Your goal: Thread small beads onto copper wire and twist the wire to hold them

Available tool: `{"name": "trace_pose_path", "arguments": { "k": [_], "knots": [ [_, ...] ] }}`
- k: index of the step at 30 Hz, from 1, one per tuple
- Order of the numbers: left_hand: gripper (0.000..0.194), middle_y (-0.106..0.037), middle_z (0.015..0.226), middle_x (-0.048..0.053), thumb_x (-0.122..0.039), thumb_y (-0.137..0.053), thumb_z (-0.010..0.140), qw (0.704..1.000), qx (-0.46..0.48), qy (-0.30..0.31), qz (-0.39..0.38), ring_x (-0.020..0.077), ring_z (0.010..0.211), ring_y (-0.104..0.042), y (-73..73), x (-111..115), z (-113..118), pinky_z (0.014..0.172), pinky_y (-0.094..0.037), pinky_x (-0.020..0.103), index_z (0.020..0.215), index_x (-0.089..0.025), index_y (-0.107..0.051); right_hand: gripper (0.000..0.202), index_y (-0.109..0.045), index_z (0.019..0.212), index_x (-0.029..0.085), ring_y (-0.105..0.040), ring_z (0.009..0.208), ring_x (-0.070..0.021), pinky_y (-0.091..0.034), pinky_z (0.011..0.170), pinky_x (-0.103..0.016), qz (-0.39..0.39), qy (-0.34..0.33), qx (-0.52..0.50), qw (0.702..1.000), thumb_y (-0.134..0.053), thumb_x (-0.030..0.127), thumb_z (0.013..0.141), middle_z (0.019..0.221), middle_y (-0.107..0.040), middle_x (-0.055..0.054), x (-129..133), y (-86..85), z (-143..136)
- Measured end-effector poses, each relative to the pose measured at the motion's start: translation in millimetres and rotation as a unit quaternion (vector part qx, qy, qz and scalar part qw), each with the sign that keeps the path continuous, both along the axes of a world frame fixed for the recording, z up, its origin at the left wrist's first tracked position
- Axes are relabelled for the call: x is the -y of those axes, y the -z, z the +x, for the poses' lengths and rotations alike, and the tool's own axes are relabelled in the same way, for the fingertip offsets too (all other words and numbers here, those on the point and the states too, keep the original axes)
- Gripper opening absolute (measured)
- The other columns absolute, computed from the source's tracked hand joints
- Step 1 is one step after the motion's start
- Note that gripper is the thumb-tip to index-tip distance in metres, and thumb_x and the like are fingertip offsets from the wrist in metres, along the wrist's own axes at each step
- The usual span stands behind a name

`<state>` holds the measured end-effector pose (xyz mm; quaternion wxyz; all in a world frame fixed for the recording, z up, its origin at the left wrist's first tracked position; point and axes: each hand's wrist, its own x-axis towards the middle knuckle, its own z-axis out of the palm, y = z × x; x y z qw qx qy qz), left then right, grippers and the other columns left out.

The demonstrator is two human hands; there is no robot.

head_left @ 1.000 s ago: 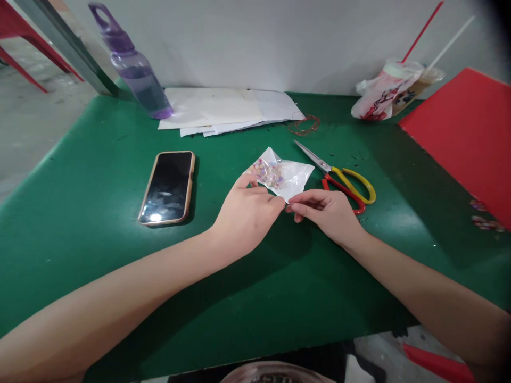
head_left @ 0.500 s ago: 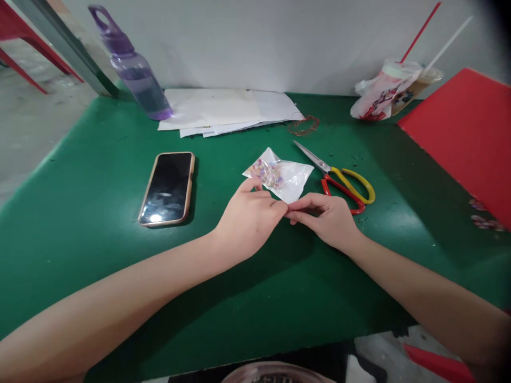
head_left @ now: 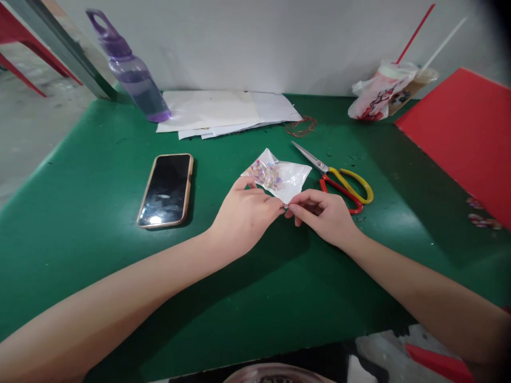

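My left hand [head_left: 247, 215] and my right hand [head_left: 325, 217] meet fingertip to fingertip near the middle of the green table [head_left: 223, 319]. Both hands are closed in a pinch around something tiny and pale, too small to make out. Just beyond the fingers lies a clear and white packet [head_left: 293, 175] with small colourful beads [head_left: 265, 173] in it; my left hand's fingers are at its near left edge. Scissors [head_left: 325, 169] with one yellow and one red handle rest beyond my right hand, blades pointing away to the left.
A phone [head_left: 165, 190] lies left of my hands. Behind are a purple bottle [head_left: 139, 88], white papers [head_left: 215, 109] and coiled copper-coloured wire [head_left: 301, 126]. Bagged drink cups [head_left: 383, 90] with straws stand at the back right, beside a red board [head_left: 463, 127]. Bead pieces [head_left: 483, 221] lie near the board.
My fingertips have shifted slightly, and a tiny pale item now shows between them. The whole view has moved a little; the objects on the table lie as before.
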<state>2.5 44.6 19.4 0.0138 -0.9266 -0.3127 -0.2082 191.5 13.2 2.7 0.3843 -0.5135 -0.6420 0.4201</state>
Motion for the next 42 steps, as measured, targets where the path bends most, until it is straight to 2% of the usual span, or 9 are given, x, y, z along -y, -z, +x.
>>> {"name": "trace_pose_path", "arguments": {
  "k": [4,13,23,30,34,37,42],
  "knots": [
    [0.023,-0.069,0.069,0.001,-0.032,-0.049,0.087,1.000,0.014,-0.009,-0.016,0.0145,0.063,-0.061,-0.5,1,2,0.088,-0.035,0.037,0.088,-0.017,-0.065,0.015,-0.063,0.084,0.018,-0.059,0.055,-0.0098,-0.051,0.054,-0.024,0.006,-0.008,-0.012,1.000,-0.063,0.031,0.076,0.070,-0.064,0.000,0,2.5,1],
    [0.023,-0.069,0.072,0.000,-0.024,-0.046,0.087,0.999,0.004,-0.006,-0.046,0.0138,0.068,-0.062,-11.3,4,2,0.093,-0.033,0.037,0.078,-0.017,-0.066,0.010,-0.061,0.081,0.018,-0.058,0.054,-0.0091,-0.049,0.055,-0.023,-0.008,-0.022,-0.028,0.999,-0.061,0.027,0.077,0.065,-0.061,0.001,-1,-2.8,3],
    [0.024,-0.067,0.066,0.001,-0.023,-0.045,0.084,0.998,-0.003,-0.022,-0.053,0.0146,0.064,-0.060,-14.9,5,2,0.087,-0.034,0.038,0.075,-0.017,-0.066,0.012,-0.059,0.079,0.017,-0.055,0.053,-0.0081,-0.047,0.053,-0.023,-0.014,-0.018,-0.047,0.999,-0.060,0.029,0.077,0.067,-0.059,0.001,-2,-2.6,5],
    [0.022,-0.064,0.061,0.000,-0.023,-0.045,0.082,0.996,-0.011,-0.034,-0.082,0.0120,0.053,-0.053,-18.5,8,4,0.080,-0.035,0.037,0.069,-0.016,-0.062,0.011,-0.058,0.077,0.017,-0.052,0.051,-0.0070,-0.046,0.049,-0.021,-0.012,-0.020,-0.037,0.999,-0.059,0.028,0.077,0.065,-0.056,0.001,-2,-4.6,4],
    [0.016,-0.067,0.069,0.000,-0.026,-0.050,0.082,0.993,0.014,-0.020,-0.116,0.0131,0.060,-0.057,-18.7,6,2,0.081,-0.034,0.037,0.079,-0.017,-0.063,0.010,-0.058,0.079,0.018,-0.052,0.051,-0.0069,-0.045,0.050,-0.022,0.001,-0.019,-0.052,0.998,-0.060,0.027,0.077,0.066,-0.056,0.002,-2,-3.2,6],
    [0.017,-0.067,0.068,-0.002,-0.027,-0.050,0.084,0.990,0.010,-0.008,-0.143,0.0120,0.059,-0.056,-18.5,3,0,0.080,-0.033,0.036,0.081,-0.019,-0.065,0.009,-0.058,0.080,0.018,-0.053,0.052,-0.0069,-0.045,0.051,-0.022,0.009,-0.026,-0.061,0.998,-0.060,0.026,0.078,0.069,-0.057,0.002,-2,-1.6,7],
    [0.022,-0.066,0.064,-0.001,-0.027,-0.049,0.086,0.995,-0.014,-0.013,-0.093,0.0124,0.056,-0.054,-18.0,3,0,0.077,-0.032,0.036,0.076,-0.019,-0.066,0.013,-0.059,0.089,0.019,-0.056,0.057,-0.0093,-0.048,0.056,-0.024,0.008,-0.056,-0.030,0.998,-0.058,0.028,0.080,0.072,-0.059,0.000,-1,0.1,5]
  ]
}}
